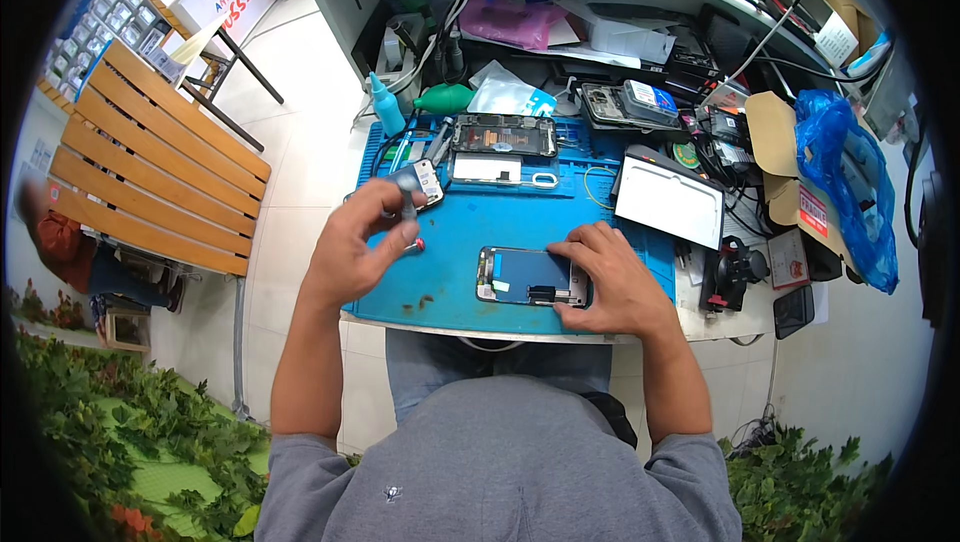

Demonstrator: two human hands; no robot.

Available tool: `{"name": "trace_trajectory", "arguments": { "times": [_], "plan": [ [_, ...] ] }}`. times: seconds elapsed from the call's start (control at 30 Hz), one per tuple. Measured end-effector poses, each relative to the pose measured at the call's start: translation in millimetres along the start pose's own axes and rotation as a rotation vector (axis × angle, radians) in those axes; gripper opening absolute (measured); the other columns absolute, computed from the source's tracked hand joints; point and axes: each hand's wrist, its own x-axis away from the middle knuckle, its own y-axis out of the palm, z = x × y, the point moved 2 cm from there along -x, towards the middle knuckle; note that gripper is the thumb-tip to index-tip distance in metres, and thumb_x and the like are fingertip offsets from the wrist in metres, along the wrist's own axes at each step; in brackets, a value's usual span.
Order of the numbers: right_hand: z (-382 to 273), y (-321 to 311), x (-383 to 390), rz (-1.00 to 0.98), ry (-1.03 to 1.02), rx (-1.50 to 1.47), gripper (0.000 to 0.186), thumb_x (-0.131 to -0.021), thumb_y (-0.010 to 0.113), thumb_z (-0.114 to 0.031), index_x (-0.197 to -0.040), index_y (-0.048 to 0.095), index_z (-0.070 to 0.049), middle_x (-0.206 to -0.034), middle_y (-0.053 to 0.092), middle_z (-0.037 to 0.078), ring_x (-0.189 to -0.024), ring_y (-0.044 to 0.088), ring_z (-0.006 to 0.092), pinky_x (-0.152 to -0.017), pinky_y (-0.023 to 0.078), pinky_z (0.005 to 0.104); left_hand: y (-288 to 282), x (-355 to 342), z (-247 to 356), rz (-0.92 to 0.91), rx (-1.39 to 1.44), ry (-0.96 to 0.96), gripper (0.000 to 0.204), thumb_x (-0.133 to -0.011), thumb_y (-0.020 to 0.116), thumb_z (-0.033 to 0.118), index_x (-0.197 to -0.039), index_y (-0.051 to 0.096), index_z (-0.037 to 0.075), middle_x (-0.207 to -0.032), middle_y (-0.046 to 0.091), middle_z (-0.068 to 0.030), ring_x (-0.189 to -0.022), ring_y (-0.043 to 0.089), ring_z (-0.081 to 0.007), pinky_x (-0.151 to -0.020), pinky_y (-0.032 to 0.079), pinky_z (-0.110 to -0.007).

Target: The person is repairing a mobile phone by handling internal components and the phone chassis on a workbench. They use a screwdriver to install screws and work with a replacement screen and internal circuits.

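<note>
My right hand grips the right end of a phone screen assembly lying on the blue work mat, its dark blue inner side up. My left hand is raised over the mat's left part, thumb and fingers pinched on a small grey piece, too blurred to name. Just under these fingers shows a small red-ended thing. Behind the left hand lies another phone part with a white-edged face. Farther back, an opened phone body rests above a white panel.
At the back left stand a light blue bottle and a green air blower. A white tray-like box borders the mat's right side. Beyond it are cables, a black clamp-like device, a phone and a blue plastic bag.
</note>
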Motion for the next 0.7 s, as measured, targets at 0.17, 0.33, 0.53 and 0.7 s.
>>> {"name": "trace_trajectory", "arguments": {
  "times": [0.17, 0.33, 0.53, 0.7],
  "plan": [
    [-1.6, 4.6, 1.8, 0.019, 0.045, -0.012, 0.074, -0.073, 0.090, -0.034, -0.139, 0.076, -0.005, -0.129, 0.067, 0.017, -0.122, 0.062, 0.0358, -0.110, 0.050, 0.0485, 24.9, -55.4, -7.5, 0.185, 0.304, -0.016, 0.028, -0.115, 0.074, 0.012, -0.138, 0.068, -0.001, -0.121, 0.079, -0.0115, -0.113, 0.077, -0.0183, -0.100, 0.064, -0.035],
    [-1.8, 9.3, 7.1, 0.136, 0.003, -0.011, 0.072, -0.073, 0.087, -0.033, -0.137, 0.077, -0.003, -0.128, 0.067, 0.016, -0.122, 0.060, 0.0348, -0.107, 0.048, 0.0464, 45.9, -95.2, -24.4, 0.173, 0.224, 0.058, 0.035, -0.114, 0.078, 0.026, -0.136, 0.069, 0.001, -0.116, 0.079, -0.0085, -0.105, 0.078, -0.0146, -0.092, 0.066, -0.030],
    [1.6, 12.4, 8.6, 0.159, 0.011, -0.054, 0.071, -0.073, 0.087, -0.034, -0.137, 0.077, -0.003, -0.129, 0.068, 0.016, -0.125, 0.060, 0.0353, -0.109, 0.047, 0.0466, 43.4, -92.9, -8.6, 0.181, 0.187, -0.048, 0.032, -0.113, 0.080, 0.025, -0.132, 0.070, 0.001, -0.106, 0.076, -0.0047, -0.093, 0.076, -0.0123, -0.083, 0.067, -0.030],
    [2.5, 10.7, 7.6, 0.132, 0.037, -0.078, 0.071, -0.072, 0.087, -0.034, -0.137, 0.078, -0.004, -0.129, 0.068, 0.016, -0.125, 0.060, 0.0353, -0.110, 0.047, 0.0470, 26.9, -80.9, -11.5, 0.166, 0.130, -0.076, 0.029, -0.115, 0.076, 0.023, -0.132, 0.070, 0.001, -0.104, 0.075, -0.0051, -0.091, 0.076, -0.0126, -0.081, 0.066, -0.030]
  ]
}}
